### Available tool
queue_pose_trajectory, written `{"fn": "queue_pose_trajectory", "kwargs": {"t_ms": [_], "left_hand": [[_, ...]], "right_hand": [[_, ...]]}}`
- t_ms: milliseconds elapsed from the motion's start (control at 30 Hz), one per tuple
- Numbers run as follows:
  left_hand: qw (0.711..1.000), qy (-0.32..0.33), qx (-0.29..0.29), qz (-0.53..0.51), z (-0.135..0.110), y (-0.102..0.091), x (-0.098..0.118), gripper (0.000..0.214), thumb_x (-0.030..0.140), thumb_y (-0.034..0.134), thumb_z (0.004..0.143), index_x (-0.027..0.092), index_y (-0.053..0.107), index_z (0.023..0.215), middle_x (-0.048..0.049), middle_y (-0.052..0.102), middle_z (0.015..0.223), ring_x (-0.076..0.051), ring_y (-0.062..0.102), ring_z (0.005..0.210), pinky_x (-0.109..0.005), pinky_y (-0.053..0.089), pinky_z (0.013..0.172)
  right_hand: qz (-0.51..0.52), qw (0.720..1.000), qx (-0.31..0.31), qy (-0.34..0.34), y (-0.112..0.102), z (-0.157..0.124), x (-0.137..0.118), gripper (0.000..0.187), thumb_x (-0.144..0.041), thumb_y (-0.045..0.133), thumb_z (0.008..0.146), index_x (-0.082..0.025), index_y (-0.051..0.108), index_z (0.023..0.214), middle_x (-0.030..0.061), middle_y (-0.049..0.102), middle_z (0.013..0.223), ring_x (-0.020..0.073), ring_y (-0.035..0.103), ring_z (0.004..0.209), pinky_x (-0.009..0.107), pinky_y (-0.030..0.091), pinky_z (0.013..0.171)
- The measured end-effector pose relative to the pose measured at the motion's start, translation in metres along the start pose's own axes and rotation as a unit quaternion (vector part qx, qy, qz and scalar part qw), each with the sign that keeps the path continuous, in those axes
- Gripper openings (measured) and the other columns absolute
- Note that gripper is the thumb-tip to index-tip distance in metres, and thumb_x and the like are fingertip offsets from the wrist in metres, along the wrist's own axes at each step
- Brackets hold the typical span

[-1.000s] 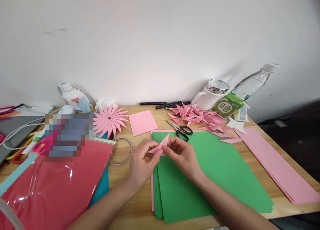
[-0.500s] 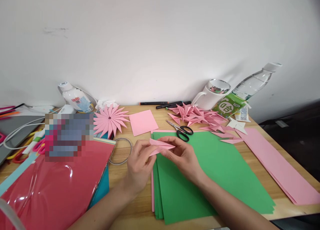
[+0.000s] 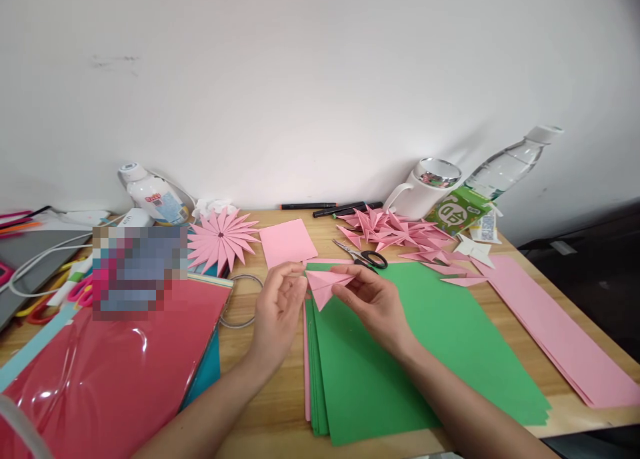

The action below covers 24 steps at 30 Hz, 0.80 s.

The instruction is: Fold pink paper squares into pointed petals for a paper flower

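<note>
A small piece of folded pink paper (image 3: 323, 289), with one triangular flap pointing down, is held over the left edge of the green paper stack (image 3: 400, 379). My right hand (image 3: 377, 306) pinches its right end between thumb and fingers. At its left corner is my left hand (image 3: 280, 306), palm turned partly toward me, fingers curled and thumb tip against the paper's edge. Just beyond my right hand lie black-handled scissors (image 3: 373, 258), partly covered by its fingers. A flat pink square (image 3: 287, 242) rests behind my left hand.
A pink paper pinwheel (image 3: 220, 234) and a tape roll (image 3: 223, 318) lie left, near red plastic-wrapped paper (image 3: 135, 366). Folded pink pieces (image 3: 395, 232) are heaped before a white mug (image 3: 425, 192). Pink strips (image 3: 560, 332) lie right; a bottle (image 3: 515, 162) leans behind.
The pink paper has turned so that a triangular flap now points down. My left hand has rolled open toward me and its fingers have shifted to the paper's left corner.
</note>
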<state>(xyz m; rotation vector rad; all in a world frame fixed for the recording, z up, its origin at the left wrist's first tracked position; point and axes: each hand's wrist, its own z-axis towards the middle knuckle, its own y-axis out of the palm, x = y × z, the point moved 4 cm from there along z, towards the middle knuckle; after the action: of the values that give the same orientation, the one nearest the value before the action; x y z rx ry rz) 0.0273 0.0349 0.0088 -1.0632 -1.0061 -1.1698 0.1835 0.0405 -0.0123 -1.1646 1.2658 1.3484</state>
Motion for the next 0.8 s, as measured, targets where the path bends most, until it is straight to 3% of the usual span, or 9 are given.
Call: {"fn": "queue_pose_trajectory", "kwargs": {"t_ms": [133,233,400,633,800], "left_hand": [[0.985,-0.135,-0.058,-0.092,0.003,0.006,-0.011,0.025,0.029,0.062,0.077,0.016,0.055,0.096,0.0006,0.061,0.068,-0.012,0.058,0.053,-0.021,0.045,0.044],[0.976,-0.163,-0.073,-0.125,0.001,0.009,-0.013,0.030,0.030,0.067,0.071,0.014,0.057,0.094,-0.0011,0.063,0.071,-0.013,0.062,0.056,-0.022,0.048,0.047],[0.978,-0.158,-0.050,-0.127,0.000,0.009,-0.012,0.025,0.028,0.068,0.069,0.014,0.058,0.087,-0.0012,0.066,0.072,-0.013,0.063,0.055,-0.025,0.053,0.053],[0.991,-0.128,-0.012,-0.020,-0.004,0.006,-0.016,0.014,0.024,0.067,0.069,0.015,0.063,0.078,-0.0025,0.066,0.074,-0.014,0.062,0.067,-0.023,0.051,0.059],[0.996,-0.055,-0.013,0.069,-0.006,0.006,-0.014,0.009,0.021,0.065,0.072,0.015,0.063,0.078,-0.0024,0.066,0.072,-0.014,0.061,0.067,-0.023,0.047,0.061]], "right_hand": [[0.001,1.000,-0.002,-0.028,0.001,0.000,-0.002,0.039,-0.031,0.071,0.073,-0.023,0.056,0.107,0.0009,0.064,0.082,0.0143,0.060,0.075,0.028,0.051,0.071],[0.035,0.998,0.038,-0.026,-0.003,0.002,-0.003,0.032,-0.032,0.074,0.069,-0.023,0.053,0.091,0.0006,0.063,0.086,0.0135,0.062,0.075,0.027,0.051,0.071],[-0.006,1.000,0.005,0.008,0.001,0.000,0.001,0.031,-0.039,0.076,0.065,-0.018,0.055,0.072,0.0009,0.060,0.071,0.0127,0.058,0.063,0.026,0.050,0.061],[-0.097,0.995,0.015,-0.036,0.005,-0.006,0.005,0.019,-0.033,0.068,0.072,-0.018,0.058,0.076,0.0021,0.061,0.071,0.0126,0.055,0.061,0.026,0.049,0.059],[-0.140,0.988,0.009,-0.058,0.007,-0.009,0.004,0.014,-0.028,0.065,0.074,-0.019,0.061,0.083,0.0035,0.062,0.078,0.0136,0.056,0.065,0.025,0.051,0.056]]}}
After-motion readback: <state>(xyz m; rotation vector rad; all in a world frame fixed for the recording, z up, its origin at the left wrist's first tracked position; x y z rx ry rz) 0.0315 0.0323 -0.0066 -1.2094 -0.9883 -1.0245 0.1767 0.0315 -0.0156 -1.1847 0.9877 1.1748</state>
